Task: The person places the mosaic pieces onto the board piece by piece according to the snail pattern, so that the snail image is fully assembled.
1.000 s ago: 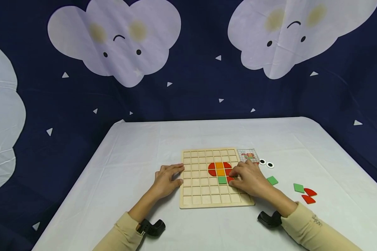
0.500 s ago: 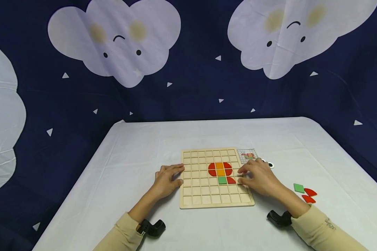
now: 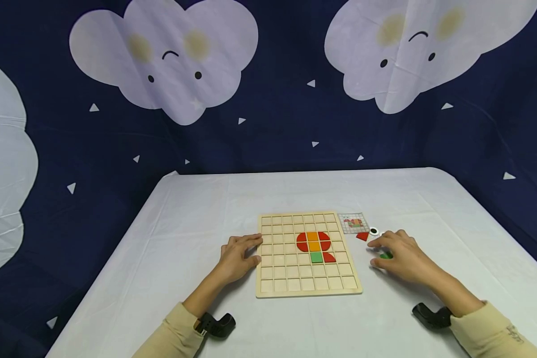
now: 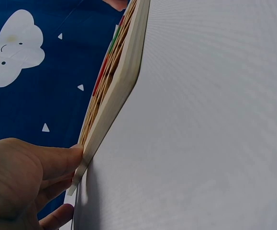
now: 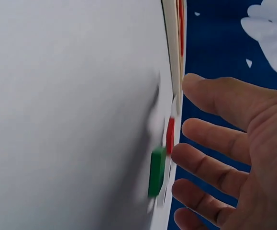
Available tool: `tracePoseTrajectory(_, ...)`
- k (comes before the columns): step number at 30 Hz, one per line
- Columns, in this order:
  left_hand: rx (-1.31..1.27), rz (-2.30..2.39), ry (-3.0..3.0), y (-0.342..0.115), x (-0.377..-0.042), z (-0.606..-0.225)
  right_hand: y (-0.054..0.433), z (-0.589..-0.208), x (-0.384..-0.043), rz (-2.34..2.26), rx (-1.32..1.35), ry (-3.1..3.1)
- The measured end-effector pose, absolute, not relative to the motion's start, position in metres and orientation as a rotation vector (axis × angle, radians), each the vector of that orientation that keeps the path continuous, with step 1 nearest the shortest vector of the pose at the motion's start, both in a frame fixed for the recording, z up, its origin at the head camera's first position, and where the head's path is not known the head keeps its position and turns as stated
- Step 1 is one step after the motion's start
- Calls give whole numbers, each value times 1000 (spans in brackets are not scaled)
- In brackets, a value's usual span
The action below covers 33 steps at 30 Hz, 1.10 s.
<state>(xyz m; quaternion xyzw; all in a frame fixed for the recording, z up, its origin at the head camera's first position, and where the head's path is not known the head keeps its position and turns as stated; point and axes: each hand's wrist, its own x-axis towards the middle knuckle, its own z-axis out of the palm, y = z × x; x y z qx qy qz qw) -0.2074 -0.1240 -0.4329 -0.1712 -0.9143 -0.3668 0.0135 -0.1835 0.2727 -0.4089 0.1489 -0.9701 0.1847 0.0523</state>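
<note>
A wooden grid board (image 3: 281,285) lies on the white table. On it, two orange squares (image 3: 313,241) stand between red rounded pieces (image 3: 302,242), with a green square (image 3: 316,257) and a red quarter circle (image 3: 328,257) below. My left hand (image 3: 236,257) rests at the board's left edge, thumb and fingertips touching the rim, as the left wrist view (image 4: 14,177) also has it. To the right of the board, my right hand (image 3: 404,256) hovers with fingers spread, nothing between them. Partly hidden under it lies a loose green square (image 5: 157,171).
A pattern card (image 3: 353,223) lies at the board's upper right corner. Beside it are a red piece (image 3: 362,236) and a white disc with a black dot (image 3: 373,231). The right forearm covers the table area further right. A dark blue cloth with clouds (image 3: 286,134) hangs behind.
My right hand has let go of the red quarter circle on the board and moved right, off the board to above the loose green square. The left hand has stayed put.
</note>
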Motion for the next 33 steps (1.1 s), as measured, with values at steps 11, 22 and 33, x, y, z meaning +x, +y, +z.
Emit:
tracePoseTrajectory(11, -530, -1140, -2854, -124, -208, -433, 301, -411, -178, 516, 510, -2981)
tracePoseTrajectory(22, -533, -1146, -2854, -124, -208, -433, 312, -414, -171, 525, 476, -2956)
tracePoseTrajectory(33, -534, -1156, -2849, -124, -207, -432, 314, -418, -172, 563, 423, -2925)
